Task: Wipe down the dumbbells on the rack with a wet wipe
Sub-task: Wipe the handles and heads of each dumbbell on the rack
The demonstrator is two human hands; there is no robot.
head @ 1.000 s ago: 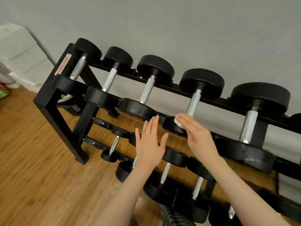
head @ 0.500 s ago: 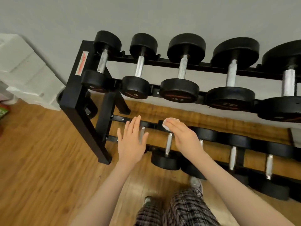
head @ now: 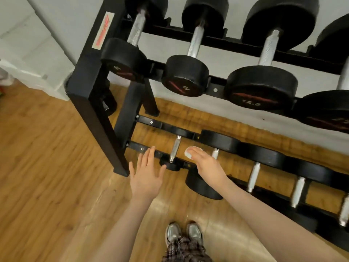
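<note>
A small gym corner, or a home workout room, is shown. A black steel rack point(head: 88, 76) is placed against a plain grey wall point(head: 62, 19), and black round-headed dumbbells point(head: 186, 75) with knurled metal handles are laid on it in two tiers. Weight numbers such as 10 and 12.5 are printed on the heads. The floor point(head: 43, 167) is covered with brown wood-look planks. White blocks point(head: 24, 44) are stacked in the left corner.

Left hand point(head: 146, 176) flat, fingers point(head: 149, 157) spread; right hand point(head: 204, 165) palm down, fingers pinched, both arms extended.
</note>
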